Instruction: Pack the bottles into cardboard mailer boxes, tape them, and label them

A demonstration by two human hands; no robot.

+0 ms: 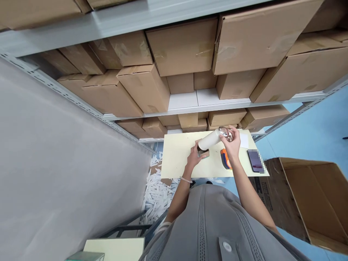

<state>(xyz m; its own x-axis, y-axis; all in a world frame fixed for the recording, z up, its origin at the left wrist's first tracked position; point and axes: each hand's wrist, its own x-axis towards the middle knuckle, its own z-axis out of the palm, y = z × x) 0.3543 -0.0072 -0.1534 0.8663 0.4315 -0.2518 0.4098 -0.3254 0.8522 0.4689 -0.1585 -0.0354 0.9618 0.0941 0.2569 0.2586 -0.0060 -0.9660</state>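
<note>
A white cylindrical bottle [210, 140] with a clear, shiny end slants over the pale table [174, 152]. My right hand [231, 142] grips that shiny upper end. The bottle's lower end is at the dark opening of a small cardboard box [204, 154]; how far it sits inside, I cannot tell. Fingers of my left hand [193, 156] wrap around the box from the left. Just below my right hand lies an orange and blue tool [226, 158], which looks like a tape cutter and is partly hidden by my wrist.
A phone [255, 160] and a white sheet [244, 140] lie on the table's right side. Shelves [187, 105] full of cardboard boxes stand ahead. An open carton [315, 195] is at right, a grey wall [67, 145] at left. Shredded paper [156, 195] covers the floor.
</note>
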